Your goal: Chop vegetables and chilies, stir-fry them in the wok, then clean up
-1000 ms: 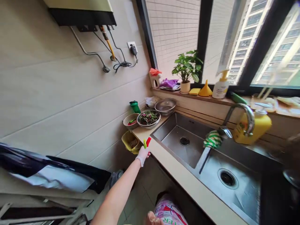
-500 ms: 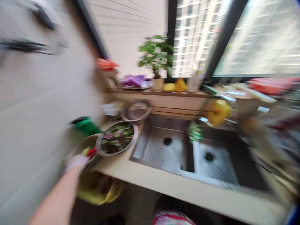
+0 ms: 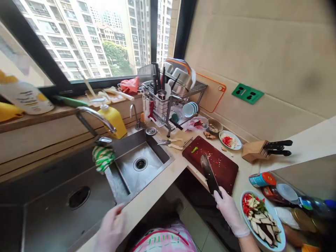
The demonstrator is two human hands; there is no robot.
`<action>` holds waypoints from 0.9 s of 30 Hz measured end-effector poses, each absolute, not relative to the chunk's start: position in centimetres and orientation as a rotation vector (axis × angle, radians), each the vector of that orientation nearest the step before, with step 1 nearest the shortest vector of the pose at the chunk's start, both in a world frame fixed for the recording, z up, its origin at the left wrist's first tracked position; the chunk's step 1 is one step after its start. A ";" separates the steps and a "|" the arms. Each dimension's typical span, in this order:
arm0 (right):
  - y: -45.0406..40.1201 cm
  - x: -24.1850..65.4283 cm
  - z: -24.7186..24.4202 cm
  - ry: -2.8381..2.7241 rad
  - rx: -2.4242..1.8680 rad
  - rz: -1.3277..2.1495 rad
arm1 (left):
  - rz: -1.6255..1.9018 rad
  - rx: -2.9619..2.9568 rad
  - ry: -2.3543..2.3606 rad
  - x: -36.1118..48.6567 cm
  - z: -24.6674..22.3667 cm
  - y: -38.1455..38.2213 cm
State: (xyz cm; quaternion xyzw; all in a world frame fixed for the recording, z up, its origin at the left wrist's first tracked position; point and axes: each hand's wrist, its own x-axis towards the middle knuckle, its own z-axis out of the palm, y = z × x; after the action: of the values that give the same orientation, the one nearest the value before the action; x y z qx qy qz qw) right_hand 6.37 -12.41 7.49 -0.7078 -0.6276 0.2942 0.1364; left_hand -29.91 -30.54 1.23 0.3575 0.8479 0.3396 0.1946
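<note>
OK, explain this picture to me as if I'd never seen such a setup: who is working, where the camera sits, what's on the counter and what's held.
There is no machine here: these are a person's own hands, seen by one camera worn on the head, looking forward and down.

The right hand, in a thin pale glove, holds a knife by its handle, blade over a dark red board. On the board lie a green piece and small chopped bits. The left hand is blurred near the sink; I can't tell whether it holds anything.

On the counter are also two plates of cut food, a knife block and a dish rack.
</note>
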 end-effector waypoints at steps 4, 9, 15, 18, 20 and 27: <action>-1.9 5.9 9.8 -2.357 -1.978 0.443 | 0.997 1.507 1.895 -21.1 3.9 -18.6; 8.1 2.4 9.5 -2.558 -1.856 0.460 | 0.834 1.707 1.789 -13.5 6.0 -8.3; 10.2 1.3 6.5 -2.670 -1.874 0.485 | 0.923 1.459 1.881 -13.1 2.6 -8.1; 10.2 2.2 6.5 -2.718 -1.829 0.483 | 0.946 1.357 1.932 -13.3 1.7 -7.8; 10.4 3.1 7.2 -2.766 -1.761 0.471 | 0.936 1.338 1.951 -13.3 1.5 -7.4; 10.8 6.1 8.0 -3.041 -1.426 0.444 | 0.890 1.281 1.959 -13.0 1.0 -8.2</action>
State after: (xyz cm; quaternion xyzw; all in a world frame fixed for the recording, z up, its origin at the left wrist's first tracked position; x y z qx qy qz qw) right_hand 6.06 10.85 7.98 -0.4179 -0.8907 0.1299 -0.1228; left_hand -12.99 -8.24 0.97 0.4857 0.7431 0.3374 0.3133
